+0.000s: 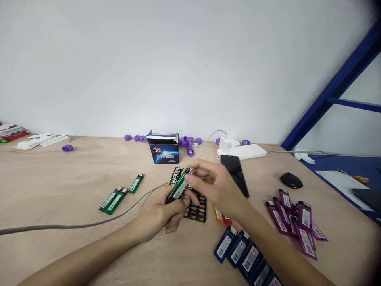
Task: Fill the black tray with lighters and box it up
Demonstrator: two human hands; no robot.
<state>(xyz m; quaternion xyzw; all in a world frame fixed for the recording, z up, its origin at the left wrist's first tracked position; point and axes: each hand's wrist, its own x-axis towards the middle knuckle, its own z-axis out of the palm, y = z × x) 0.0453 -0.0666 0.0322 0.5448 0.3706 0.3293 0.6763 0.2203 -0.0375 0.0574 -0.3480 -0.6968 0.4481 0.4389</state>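
A green lighter (180, 186) with a white label is tilted between my two hands. My left hand (162, 210) is closed around its lower end, while the fingers of my right hand (210, 182) pinch its metal top. Beneath my hands lies a black tray (199, 212) with rows of slots, partly hidden. Several green lighters (117, 200) rest on the table to the left. Blue lighters (238, 251) lie in a row under my right forearm, and purple lighters (305, 216) are heaped at the right. Yellow and red lighters show partly beside my right wrist.
An open lighter box (165, 153) stands near the wall with purple caps (189, 145) around it. At the back right are a white power strip (245, 151), a phone (235, 171) and a black mouse (291, 180). A grey cable (89, 225) crosses the left side.
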